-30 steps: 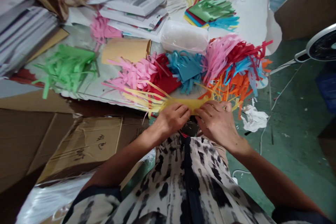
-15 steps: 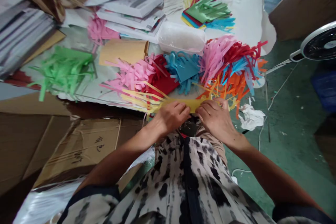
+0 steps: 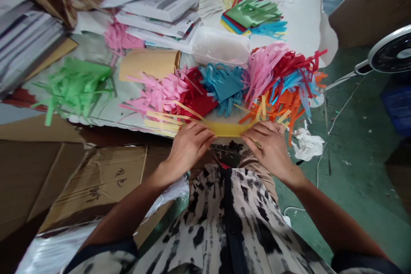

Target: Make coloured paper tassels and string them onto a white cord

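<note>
While both hands pinch it, a yellow fringed strip (image 3: pixel 228 129) spans the table's (image 3: pixel 102 112) near edge.
Left hand (image 3: pixel 188 145) and right hand (image 3: pixel 270 144) each close fingertips on one end, just before the blue fringe pile (image 3: pixel 224 85). Behind that pile sits a clear plastic tub (image 3: pixel 221 45), contents unreadable. Half a second ago the hands nearly met mid-strip; now they are apart.

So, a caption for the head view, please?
Left hand and right hand hold a yellow paper strip beside coloured fringe piles.
</note>
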{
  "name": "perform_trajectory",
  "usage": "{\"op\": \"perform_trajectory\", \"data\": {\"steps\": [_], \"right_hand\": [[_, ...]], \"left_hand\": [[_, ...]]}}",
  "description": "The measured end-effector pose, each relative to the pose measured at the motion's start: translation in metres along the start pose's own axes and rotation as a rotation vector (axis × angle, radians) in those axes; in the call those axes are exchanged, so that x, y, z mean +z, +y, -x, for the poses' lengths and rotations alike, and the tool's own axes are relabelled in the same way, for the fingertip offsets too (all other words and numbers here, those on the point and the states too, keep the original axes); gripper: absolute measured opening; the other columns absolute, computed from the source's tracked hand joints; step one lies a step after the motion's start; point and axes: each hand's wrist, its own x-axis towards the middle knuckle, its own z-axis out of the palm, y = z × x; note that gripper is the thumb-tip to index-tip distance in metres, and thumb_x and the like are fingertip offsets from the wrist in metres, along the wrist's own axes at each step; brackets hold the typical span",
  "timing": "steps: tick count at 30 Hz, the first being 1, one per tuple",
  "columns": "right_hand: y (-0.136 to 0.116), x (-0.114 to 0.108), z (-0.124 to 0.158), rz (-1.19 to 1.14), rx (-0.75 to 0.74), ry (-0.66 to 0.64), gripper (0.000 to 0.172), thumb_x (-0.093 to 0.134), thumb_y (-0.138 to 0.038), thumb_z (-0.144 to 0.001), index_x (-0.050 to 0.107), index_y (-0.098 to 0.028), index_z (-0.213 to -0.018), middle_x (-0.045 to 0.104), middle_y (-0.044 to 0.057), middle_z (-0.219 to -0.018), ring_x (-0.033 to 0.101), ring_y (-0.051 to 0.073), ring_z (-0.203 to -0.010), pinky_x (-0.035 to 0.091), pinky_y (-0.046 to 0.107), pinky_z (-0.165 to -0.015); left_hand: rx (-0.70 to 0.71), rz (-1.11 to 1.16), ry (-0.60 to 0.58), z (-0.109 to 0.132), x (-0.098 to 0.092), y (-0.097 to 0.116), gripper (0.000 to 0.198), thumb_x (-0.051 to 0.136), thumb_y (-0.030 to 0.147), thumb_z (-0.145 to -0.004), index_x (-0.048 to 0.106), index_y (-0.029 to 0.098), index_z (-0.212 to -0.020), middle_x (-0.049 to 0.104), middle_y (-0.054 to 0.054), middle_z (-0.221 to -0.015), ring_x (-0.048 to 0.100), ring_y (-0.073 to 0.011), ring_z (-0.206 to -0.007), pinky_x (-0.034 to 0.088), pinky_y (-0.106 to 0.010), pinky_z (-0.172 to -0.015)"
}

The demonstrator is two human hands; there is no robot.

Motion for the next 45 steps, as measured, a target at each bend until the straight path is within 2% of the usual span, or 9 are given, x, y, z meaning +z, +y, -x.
{"op": "perform_trajectory", "data": {"steps": [5, 14, 22, 26, 28, 32, 35, 39, 45], "right_hand": [[-0.004, 0.004, -0.01, 0.053, 0.156, -0.04, 0.023, 0.059, -0.032, -0.106, 0.073, -0.02, -0.093, 0.078, 0.005, -0.095, 0.065, 0.028, -0.1, 0.03, 0.042, -0.086], [-0.014, 0.007, -0.024, 0.306, 0.205, -0.185, 0.028, 0.052, -0.033, -0.108, 0.068, -0.017, -0.092, 0.076, 0.011, -0.092, 0.063, 0.032, -0.101, 0.028, 0.043, -0.086], [-0.017, 0.009, -0.025, 0.378, 0.204, -0.118, 0.026, 0.053, -0.034, -0.107, 0.07, -0.017, -0.097, 0.077, 0.012, -0.094, 0.061, 0.032, -0.102, 0.03, 0.047, -0.092], [-0.02, 0.014, -0.013, 0.334, 0.038, 0.102, 0.019, 0.055, -0.019, -0.105, 0.07, -0.02, -0.117, 0.078, 0.008, -0.118, 0.059, 0.028, -0.119, 0.028, 0.048, -0.104], [-0.02, 0.017, -0.006, 0.264, -0.094, 0.147, 0.024, 0.054, -0.013, -0.104, 0.071, -0.024, -0.118, 0.08, 0.003, -0.115, 0.059, 0.024, -0.12, 0.025, 0.048, -0.108], [-0.021, 0.017, 0.0, 0.151, -0.086, 0.072, 0.024, 0.058, -0.014, -0.102, 0.075, -0.025, -0.115, 0.081, 0.002, -0.11, 0.061, 0.024, -0.116, 0.026, 0.048, -0.104], [-0.022, 0.009, -0.004, 0.091, -0.039, -0.028, 0.026, 0.06, -0.014, -0.099, 0.076, -0.026, -0.115, 0.082, 0.003, -0.112, 0.062, 0.026, -0.117, 0.025, 0.048, -0.104], [-0.02, 0.002, -0.009, 0.041, -0.022, -0.038, 0.025, 0.059, -0.011, -0.093, 0.077, -0.025, -0.104, 0.082, 0.003, -0.103, 0.063, 0.027, -0.115, 0.024, 0.048, -0.105], [-0.008, 0.004, -0.011, -0.016, -0.006, 0.03, 0.026, 0.059, -0.012, -0.093, 0.078, -0.022, -0.108, 0.081, 0.003, -0.095, 0.066, 0.025, -0.108, 0.026, 0.046, -0.103]], "left_hand": [[-0.131, -0.08, -0.138, -0.014, -0.005, -0.006, 0.034, 0.049, 0.038, -0.11, 0.068, 0.017, -0.091, 0.071, -0.007, -0.087, 0.061, -0.0233, -0.085, 0.045, -0.036, -0.079], [-0.234, -0.213, -0.378, -0.042, -0.006, -0.01, 0.026, 0.056, 0.039, -0.108, 0.067, 0.018, -0.096, 0.074, -0.006, -0.082, 0.068, -0.0231, -0.074, 0.028, -0.033, -0.06], [-0.245, -0.232, -0.426, -0.045, -0.01, -0.007, 0.026, 0.055, 0.039, -0.108, 0.068, 0.017, -0.1, 0.075, -0.007, -0.084, 0.07, -0.024, -0.078, 0.029, -0.033, -0.06], [-0.216, -0.293, -0.367, -0.045, -0.007, -0.002, 0.026, 0.055, 0.037, -0.107, 0.069, 0.016, -0.099, 0.073, -0.009, -0.081, 0.069, -0.0266, -0.077, 0.037, -0.035, -0.062], [-0.154, -0.326, -0.262, -0.043, -0.005, 0.001, 0.024, 0.053, 0.031, -0.107, 0.07, 0.016, -0.099, 0.075, -0.012, -0.089, 0.07, -0.0289, -0.088, 0.045, -0.039, -0.072], [0.15, -0.297, 0.0, -0.032, 0.004, 0.006, 0.023, 0.05, 0.016, -0.108, 0.071, 0.023, -0.114, 0.077, -0.005, -0.124, 0.067, -0.0252, -0.12, 0.046, -0.046, -0.105], [0.328, -0.224, 0.052, -0.018, 0.015, 0.009, 0.024, 0.053, 0.013, -0.107, 0.07, 0.025, -0.118, 0.079, 0.002, -0.12, 0.07, -0.0198, -0.115, 0.047, -0.043, -0.111], [0.292, -0.152, 0.025, -0.002, 0.015, 0.003, 0.029, 0.055, 0.007, -0.103, 0.067, 0.024, -0.124, 0.079, 0.0, -0.121, 0.072, -0.0203, -0.113, 0.048, -0.047, -0.112], [0.071, -0.22, -0.039, 0.003, -0.031, -0.015, 0.02, 0.055, 0.013, -0.093, 0.068, 0.024, -0.103, 0.079, -0.002, -0.106, 0.07, -0.0258, -0.105, 0.035, -0.064, -0.123]]}}
